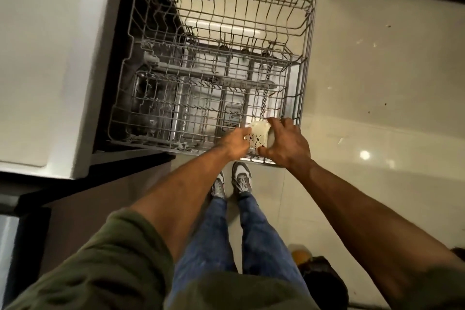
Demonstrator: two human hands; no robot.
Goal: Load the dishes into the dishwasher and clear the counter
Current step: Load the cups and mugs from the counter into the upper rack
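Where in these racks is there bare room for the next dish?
The upper rack looks bare from the back rail to its front edge. The lower rack looks bare left of the patterned cup. The near right corner is crowded: the left hand and right hand both hold the cup there.

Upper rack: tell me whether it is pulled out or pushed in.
Pulled out. The upper rack stands out past the counter edge, its wires bare, while both hands hold a patterned cup at its near corner.
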